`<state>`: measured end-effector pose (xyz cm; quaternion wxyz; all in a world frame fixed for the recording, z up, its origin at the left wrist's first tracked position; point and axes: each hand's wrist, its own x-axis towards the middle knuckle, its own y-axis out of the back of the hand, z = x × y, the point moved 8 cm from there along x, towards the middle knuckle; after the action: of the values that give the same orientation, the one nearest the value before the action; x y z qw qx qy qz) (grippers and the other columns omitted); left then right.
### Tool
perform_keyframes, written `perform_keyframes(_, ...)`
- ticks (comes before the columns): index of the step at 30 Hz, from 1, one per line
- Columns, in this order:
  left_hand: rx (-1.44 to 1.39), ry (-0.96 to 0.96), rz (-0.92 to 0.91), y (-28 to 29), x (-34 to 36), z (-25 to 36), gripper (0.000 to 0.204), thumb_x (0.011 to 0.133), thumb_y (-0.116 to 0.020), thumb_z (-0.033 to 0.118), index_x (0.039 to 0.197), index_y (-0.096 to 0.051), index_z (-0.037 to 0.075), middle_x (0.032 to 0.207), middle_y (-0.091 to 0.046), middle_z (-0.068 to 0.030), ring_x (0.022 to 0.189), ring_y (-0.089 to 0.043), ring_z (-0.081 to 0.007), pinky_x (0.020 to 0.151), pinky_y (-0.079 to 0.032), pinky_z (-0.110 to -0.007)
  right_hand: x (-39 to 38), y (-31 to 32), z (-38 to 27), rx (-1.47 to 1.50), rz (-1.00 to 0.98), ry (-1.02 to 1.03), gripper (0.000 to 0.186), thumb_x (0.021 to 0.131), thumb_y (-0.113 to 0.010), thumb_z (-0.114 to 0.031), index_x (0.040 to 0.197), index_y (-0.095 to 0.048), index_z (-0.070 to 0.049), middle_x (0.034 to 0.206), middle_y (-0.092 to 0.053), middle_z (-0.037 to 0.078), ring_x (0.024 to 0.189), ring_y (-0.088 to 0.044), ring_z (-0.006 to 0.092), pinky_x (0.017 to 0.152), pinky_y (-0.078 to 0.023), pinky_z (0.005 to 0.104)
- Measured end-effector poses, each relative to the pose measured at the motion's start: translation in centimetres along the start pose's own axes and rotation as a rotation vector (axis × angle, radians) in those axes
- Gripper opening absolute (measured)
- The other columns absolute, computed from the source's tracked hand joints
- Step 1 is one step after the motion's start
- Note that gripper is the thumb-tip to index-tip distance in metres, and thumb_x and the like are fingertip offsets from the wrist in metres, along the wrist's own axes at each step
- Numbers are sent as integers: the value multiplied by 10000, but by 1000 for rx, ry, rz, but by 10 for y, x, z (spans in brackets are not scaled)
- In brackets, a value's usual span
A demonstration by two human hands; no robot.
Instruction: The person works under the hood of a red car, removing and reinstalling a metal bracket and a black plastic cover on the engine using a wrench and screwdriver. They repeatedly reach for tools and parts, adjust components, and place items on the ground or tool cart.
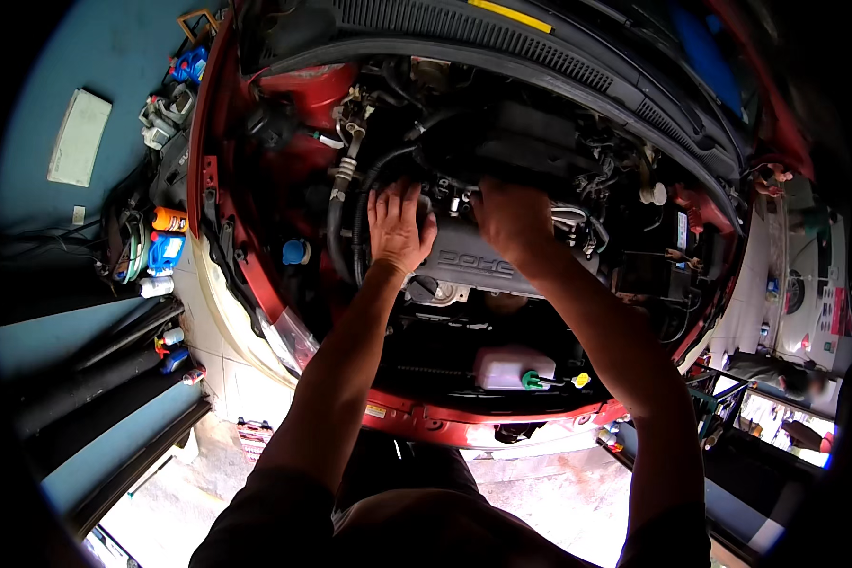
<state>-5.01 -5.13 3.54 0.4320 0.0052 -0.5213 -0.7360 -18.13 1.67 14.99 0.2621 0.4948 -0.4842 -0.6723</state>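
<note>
Around engine cover (473, 260) | black hoses (350, 222) | white reservoir (506, 367) | bottles (168, 248) left

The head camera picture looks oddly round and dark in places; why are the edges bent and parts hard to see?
Head view: the fisheye lens bows the red car body and leaves black corners; the engine bay behind the left hand and right hand lies in deep shadow; daylight washes out the floor below; the rim looks soft.

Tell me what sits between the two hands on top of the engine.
In the head view, only the grey valve cover and dark hoses behind it lie between the left hand and right hand; no tool shows there.
</note>
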Motion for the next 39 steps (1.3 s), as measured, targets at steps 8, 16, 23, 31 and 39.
perform_keyframes(8,249,92,-242,-26,28,46,459,855,-649,399,1241,-670,150,1505,-404,-90,1412,-314,-354,1187,-204,-601,-12,-11,3,5,251,-14,401,882,-690,-342,1098,-586,-20,1044,-638,144,983,-652,273,782,-565,390)
perform_keyframes(16,400,275,-567,-59,46,43,506,898,-536,436,1359,-621,244,1578,-339,-56,1466,-219,-388,1189,-134,-625,-19,5,0,83,303,59,353,865,-707,-385,1057,-656,-93,882,-716,118,872,-709,281,733,-588,402)
perform_keyframes(23,306,195,-478,-52,39,53,455,915,-512,446,1298,-664,254,1566,-378,-15,1471,-214,-361,1201,-171,-535,-21,-3,0,-9,488,258,319,845,-720,-308,1051,-622,-85,915,-711,138,830,-718,271,706,-586,411)
perform_keyframes(31,368,223,-328,-51,41,44,500,837,-626,399,1328,-629,302,1527,-414,7,1467,-223,-354,1189,-195,-520,-12,-7,0,28,325,84,315,901,-650,-366,1033,-619,-82,847,-724,118,784,-726,284,691,-592,397)
perform_keyframes(39,261,228,-356,-52,42,42,394,858,-618,308,1233,-702,221,1517,-424,13,1475,-210,-349,1194,-185,-504,-7,-7,12,142,279,-60,305,898,-654,-339,1002,-641,-53,870,-701,148,818,-704,327,714,-575,452)
